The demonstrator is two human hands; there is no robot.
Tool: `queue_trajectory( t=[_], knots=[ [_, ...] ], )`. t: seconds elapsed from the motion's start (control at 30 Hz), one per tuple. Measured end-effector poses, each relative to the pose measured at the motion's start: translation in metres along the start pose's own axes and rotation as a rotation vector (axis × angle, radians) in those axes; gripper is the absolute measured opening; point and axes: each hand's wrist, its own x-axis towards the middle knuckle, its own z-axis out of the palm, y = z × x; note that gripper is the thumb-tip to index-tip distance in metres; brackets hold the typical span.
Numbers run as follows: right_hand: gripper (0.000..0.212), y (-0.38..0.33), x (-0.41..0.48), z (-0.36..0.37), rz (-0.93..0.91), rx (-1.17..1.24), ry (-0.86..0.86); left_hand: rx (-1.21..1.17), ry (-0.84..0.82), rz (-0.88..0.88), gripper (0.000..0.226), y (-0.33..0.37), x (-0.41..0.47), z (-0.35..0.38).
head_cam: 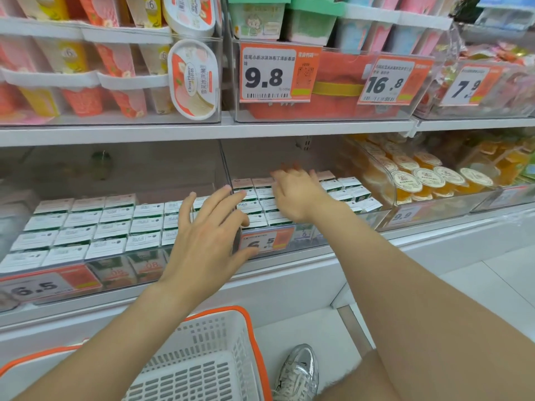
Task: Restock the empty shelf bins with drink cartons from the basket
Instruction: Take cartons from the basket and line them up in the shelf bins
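Both clear plastic shelf bins [227,166] look nearly full of white-topped drink cartons [86,227]. The white, orange-rimmed basket [208,342] shows none. The left hand [208,235] hovers spread open, and the right hand [298,195] rests flat on the right bin's cartons.

free: gap above cartons [86,227] under upper shelf [115,134] | obstacle: clear divider [225,166] between bins [121,273]

Left hand [208,230] and right hand [298,195] spread over drink cartons [86,227] in shelf bins [225,166], basket [208,342] below.
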Motion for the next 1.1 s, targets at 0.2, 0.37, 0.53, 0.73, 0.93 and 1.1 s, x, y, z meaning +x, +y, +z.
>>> queue_trajectory(
  t=[0.2,0.37,0.53,0.73,0.93,1.1],
  knots=[
    [0.063,-0.020,0.003,0.010,-0.022,0.067,-0.330,-0.102,0.055,-0.001,0.050,-0.018,-0.004,-0.008],
    [0.063,-0.016,0.003,0.001,-0.018,0.155,-0.347,-0.180,0.037,-0.019,0.015,-0.020,-0.002,-0.011],
    [0.063,-0.020,-0.002,0.003,-0.026,0.131,-0.304,-0.164,0.009,-0.068,0.005,-0.011,0.008,-0.011],
    [0.062,-0.017,-0.003,0.005,-0.044,0.181,-0.219,0.159,-0.073,-0.046,0.016,0.001,0.012,-0.011],
    [0.056,-0.025,0.001,0.018,-0.062,0.098,-0.248,0.286,-0.101,-0.008,0.024,0.007,0.016,-0.018],
    [0.045,0.004,-0.005,0.000,-0.024,0.427,-0.088,0.270,-0.058,0.014,0.043,0.015,0.020,-0.016]
  ],
)
